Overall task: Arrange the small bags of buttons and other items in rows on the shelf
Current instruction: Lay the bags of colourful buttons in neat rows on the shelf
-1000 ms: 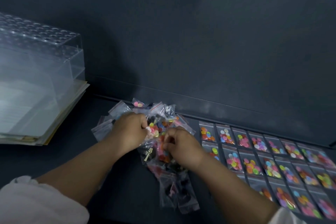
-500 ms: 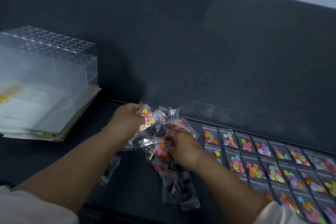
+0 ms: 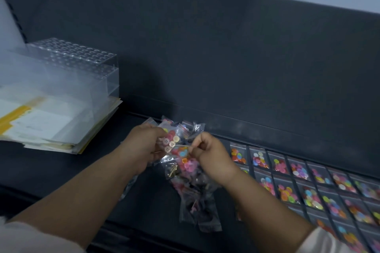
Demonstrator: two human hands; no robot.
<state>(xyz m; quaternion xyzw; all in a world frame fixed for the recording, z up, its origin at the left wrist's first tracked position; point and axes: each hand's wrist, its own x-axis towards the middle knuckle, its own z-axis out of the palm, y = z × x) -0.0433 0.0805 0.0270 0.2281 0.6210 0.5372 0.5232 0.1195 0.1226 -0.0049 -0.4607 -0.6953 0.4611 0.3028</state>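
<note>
- Gripping the loose bunch of bags (image 3: 186, 165) in the left hand (image 3: 141, 150), over mid shelf (image 3: 61, 172)
- Pinching one bag's edge off that bunch with the right hand (image 3: 209, 156)
- Laid rows (image 3: 298, 183) just to the right, nearer right hand than left

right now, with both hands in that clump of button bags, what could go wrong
The left hand grips the whole clump of button bags while the right hand pinches one; tugging it free could spill others onto the shelf. The clump's trailing bags reach close to the laid rows of button bags and could knock them askew.
</note>
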